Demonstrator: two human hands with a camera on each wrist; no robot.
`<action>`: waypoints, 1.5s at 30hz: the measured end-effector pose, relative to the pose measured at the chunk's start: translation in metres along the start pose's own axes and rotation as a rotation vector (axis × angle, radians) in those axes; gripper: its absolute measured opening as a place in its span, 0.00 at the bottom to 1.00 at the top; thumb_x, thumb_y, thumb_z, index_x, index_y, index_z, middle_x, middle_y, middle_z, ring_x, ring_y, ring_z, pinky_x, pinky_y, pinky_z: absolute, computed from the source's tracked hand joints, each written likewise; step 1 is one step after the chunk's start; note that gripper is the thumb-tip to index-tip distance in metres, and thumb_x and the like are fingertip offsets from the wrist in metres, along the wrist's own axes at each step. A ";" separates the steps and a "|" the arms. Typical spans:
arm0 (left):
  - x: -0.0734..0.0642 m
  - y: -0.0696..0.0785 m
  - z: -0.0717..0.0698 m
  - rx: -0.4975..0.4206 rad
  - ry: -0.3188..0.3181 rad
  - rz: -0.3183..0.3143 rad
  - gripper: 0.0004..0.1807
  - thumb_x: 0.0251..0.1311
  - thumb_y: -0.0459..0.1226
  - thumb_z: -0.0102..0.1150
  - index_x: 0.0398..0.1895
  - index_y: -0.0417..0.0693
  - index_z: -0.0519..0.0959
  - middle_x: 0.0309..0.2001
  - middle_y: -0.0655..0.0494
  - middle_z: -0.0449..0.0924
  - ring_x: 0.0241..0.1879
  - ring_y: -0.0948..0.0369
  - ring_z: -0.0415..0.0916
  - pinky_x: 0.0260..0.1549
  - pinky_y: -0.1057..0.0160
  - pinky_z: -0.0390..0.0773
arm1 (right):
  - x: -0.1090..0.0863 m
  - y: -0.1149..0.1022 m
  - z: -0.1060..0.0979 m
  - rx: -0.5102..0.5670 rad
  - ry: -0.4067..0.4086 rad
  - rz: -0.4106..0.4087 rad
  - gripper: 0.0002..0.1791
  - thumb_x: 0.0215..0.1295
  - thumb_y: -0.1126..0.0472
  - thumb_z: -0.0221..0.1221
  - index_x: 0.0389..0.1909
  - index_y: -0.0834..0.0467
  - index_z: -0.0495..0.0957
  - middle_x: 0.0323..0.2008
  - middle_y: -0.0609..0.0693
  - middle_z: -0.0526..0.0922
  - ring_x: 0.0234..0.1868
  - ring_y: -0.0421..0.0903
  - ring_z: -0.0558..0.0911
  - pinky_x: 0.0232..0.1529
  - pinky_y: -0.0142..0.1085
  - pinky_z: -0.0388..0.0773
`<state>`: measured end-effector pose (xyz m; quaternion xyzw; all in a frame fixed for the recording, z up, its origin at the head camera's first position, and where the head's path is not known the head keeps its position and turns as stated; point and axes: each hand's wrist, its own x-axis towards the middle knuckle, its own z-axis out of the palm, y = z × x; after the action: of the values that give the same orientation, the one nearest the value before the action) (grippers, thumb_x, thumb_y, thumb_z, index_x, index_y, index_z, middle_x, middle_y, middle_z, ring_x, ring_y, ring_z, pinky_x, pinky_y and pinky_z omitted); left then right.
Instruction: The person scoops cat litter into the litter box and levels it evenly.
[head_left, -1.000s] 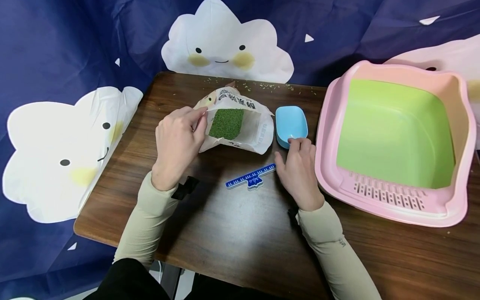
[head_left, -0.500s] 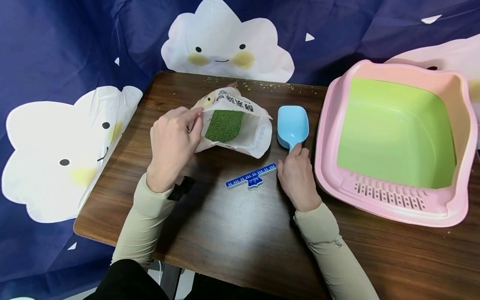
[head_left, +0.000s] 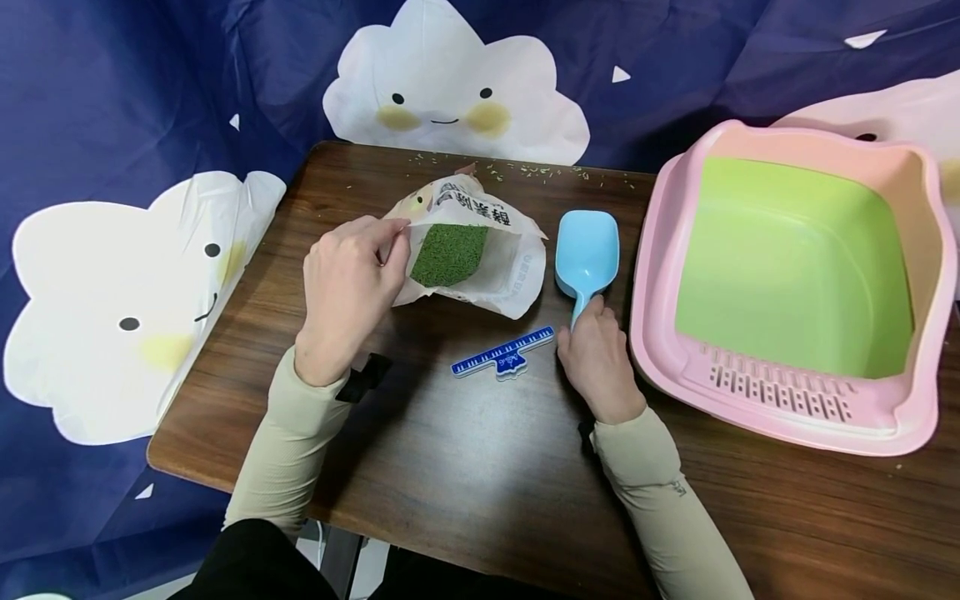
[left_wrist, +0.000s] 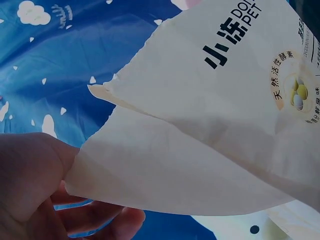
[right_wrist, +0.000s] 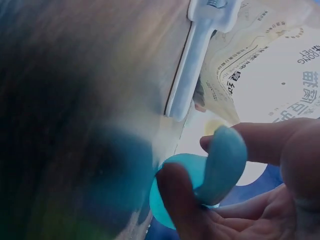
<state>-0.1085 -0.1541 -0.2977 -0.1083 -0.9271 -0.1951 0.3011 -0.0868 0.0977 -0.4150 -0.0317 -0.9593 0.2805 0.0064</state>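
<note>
From the head view we note the left hand [head_left: 347, 292] pinching the open edge of the white paper bag of green pellets [head_left: 468, 250] on the dark wooden table [head_left: 465, 467], while the right hand [head_left: 596, 354] grips the light blue plastic scoop [head_left: 587, 250] by its handle beside the bag. At the left wrist we see the thumb and fingers [left_wrist: 30, 185] clamped on the bag's paper edge [left_wrist: 200, 150]. At the right wrist we see fingers [right_wrist: 270, 140] curled round the scoop handle [right_wrist: 220, 165], near the blue ruler-shaped clip [right_wrist: 192, 65].

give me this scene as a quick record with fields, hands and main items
left hand: pinches the open edge of the white paper bag of green pellets
right hand: grips the handle of the light blue plastic scoop
clip: blue ruler-printed sealing clip lies on the dark wooden table between the hands
tray: pink plastic tray with green liner, at right
</note>
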 end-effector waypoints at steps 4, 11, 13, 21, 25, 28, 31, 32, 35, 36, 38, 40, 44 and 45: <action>-0.001 -0.001 0.000 -0.020 -0.013 -0.019 0.10 0.58 0.36 0.54 0.30 0.49 0.86 0.19 0.56 0.77 0.17 0.55 0.71 0.15 0.55 0.66 | 0.002 0.003 -0.002 0.083 -0.043 -0.033 0.24 0.63 0.63 0.55 0.53 0.77 0.63 0.32 0.65 0.73 0.30 0.61 0.78 0.29 0.52 0.77; -0.002 -0.002 0.001 -0.061 -0.039 -0.058 0.10 0.57 0.38 0.56 0.31 0.49 0.87 0.17 0.56 0.74 0.14 0.59 0.66 0.15 0.57 0.64 | 0.008 0.006 -0.006 0.257 -0.144 0.015 0.38 0.65 0.59 0.55 0.68 0.74 0.52 0.36 0.64 0.77 0.18 0.46 0.82 0.29 0.41 0.81; -0.002 -0.002 0.001 -0.069 -0.046 -0.062 0.10 0.58 0.39 0.56 0.31 0.49 0.87 0.17 0.57 0.72 0.15 0.59 0.66 0.16 0.57 0.64 | 0.009 0.007 -0.006 0.293 -0.154 0.036 0.38 0.66 0.58 0.55 0.69 0.72 0.50 0.34 0.63 0.78 0.16 0.45 0.81 0.28 0.40 0.81; -0.004 -0.003 0.003 -0.113 -0.052 -0.056 0.10 0.60 0.42 0.57 0.29 0.50 0.86 0.14 0.57 0.68 0.14 0.60 0.64 0.16 0.59 0.61 | 0.011 0.005 -0.008 0.462 -0.095 0.047 0.34 0.68 0.61 0.53 0.70 0.70 0.52 0.38 0.60 0.77 0.21 0.50 0.82 0.22 0.36 0.80; -0.004 -0.002 0.004 -0.139 -0.041 -0.033 0.10 0.60 0.42 0.58 0.29 0.50 0.86 0.14 0.57 0.67 0.14 0.61 0.62 0.15 0.61 0.59 | 0.011 0.003 -0.010 0.530 -0.063 0.056 0.32 0.70 0.61 0.50 0.70 0.67 0.54 0.44 0.61 0.76 0.27 0.56 0.82 0.25 0.34 0.80; -0.005 -0.002 0.004 -0.152 -0.031 -0.015 0.09 0.59 0.40 0.58 0.29 0.49 0.87 0.14 0.56 0.68 0.14 0.61 0.62 0.15 0.62 0.59 | 0.010 0.001 -0.012 0.570 -0.044 0.068 0.31 0.71 0.61 0.49 0.71 0.65 0.54 0.44 0.62 0.77 0.30 0.59 0.83 0.25 0.32 0.79; -0.006 -0.001 0.004 -0.164 -0.020 -0.009 0.09 0.59 0.38 0.58 0.30 0.48 0.87 0.15 0.56 0.71 0.14 0.62 0.63 0.16 0.62 0.60 | 0.009 -0.001 -0.014 0.590 -0.018 0.065 0.30 0.71 0.62 0.49 0.71 0.65 0.55 0.42 0.63 0.79 0.28 0.53 0.83 0.25 0.30 0.79; -0.006 -0.001 0.004 -0.166 -0.018 -0.009 0.09 0.58 0.38 0.58 0.30 0.48 0.87 0.15 0.56 0.71 0.14 0.62 0.63 0.16 0.62 0.61 | 0.009 -0.001 -0.015 0.596 -0.009 0.063 0.30 0.70 0.62 0.49 0.71 0.65 0.55 0.42 0.63 0.79 0.26 0.50 0.82 0.25 0.30 0.79; -0.006 0.001 0.005 -0.172 -0.018 -0.003 0.08 0.58 0.37 0.58 0.28 0.47 0.87 0.15 0.56 0.71 0.15 0.61 0.64 0.17 0.62 0.61 | 0.008 -0.003 -0.018 0.604 0.020 0.059 0.30 0.70 0.62 0.50 0.70 0.65 0.56 0.42 0.60 0.78 0.25 0.46 0.82 0.25 0.30 0.79; -0.006 0.002 0.005 -0.173 -0.018 0.002 0.09 0.58 0.37 0.58 0.26 0.47 0.86 0.15 0.56 0.70 0.15 0.61 0.63 0.17 0.62 0.61 | 0.007 -0.004 -0.020 0.611 0.029 0.059 0.30 0.70 0.61 0.51 0.70 0.64 0.57 0.42 0.59 0.78 0.25 0.45 0.81 0.26 0.29 0.79; -0.006 0.004 0.006 -0.175 -0.018 0.016 0.10 0.59 0.36 0.58 0.22 0.46 0.84 0.15 0.56 0.69 0.15 0.61 0.63 0.17 0.63 0.61 | 0.006 -0.006 -0.024 0.630 0.050 0.055 0.30 0.69 0.62 0.51 0.70 0.64 0.57 0.43 0.60 0.77 0.25 0.43 0.81 0.26 0.29 0.79; -0.006 0.006 0.007 -0.184 -0.013 0.034 0.12 0.59 0.36 0.59 0.18 0.46 0.81 0.15 0.55 0.68 0.15 0.61 0.62 0.17 0.63 0.61 | 0.004 -0.008 -0.029 0.648 0.076 0.055 0.30 0.69 0.62 0.52 0.70 0.64 0.58 0.44 0.60 0.77 0.26 0.43 0.81 0.26 0.28 0.79; -0.005 0.009 0.009 -0.203 -0.004 0.079 0.15 0.60 0.35 0.58 0.15 0.43 0.80 0.15 0.54 0.69 0.15 0.61 0.61 0.18 0.64 0.60 | -0.001 -0.012 -0.043 0.640 0.167 0.046 0.29 0.65 0.64 0.56 0.67 0.65 0.64 0.50 0.61 0.77 0.37 0.44 0.79 0.40 0.29 0.75; -0.005 0.009 0.009 -0.204 -0.002 0.091 0.15 0.60 0.35 0.58 0.15 0.43 0.80 0.15 0.54 0.69 0.15 0.61 0.61 0.18 0.64 0.60 | -0.002 -0.012 -0.047 0.641 0.193 0.041 0.29 0.64 0.65 0.58 0.65 0.65 0.66 0.50 0.61 0.78 0.40 0.45 0.78 0.43 0.30 0.73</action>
<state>-0.1062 -0.1420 -0.3048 -0.1805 -0.8969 -0.2743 0.2961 -0.0838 0.1125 -0.3692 -0.0735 -0.8163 0.5640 0.1012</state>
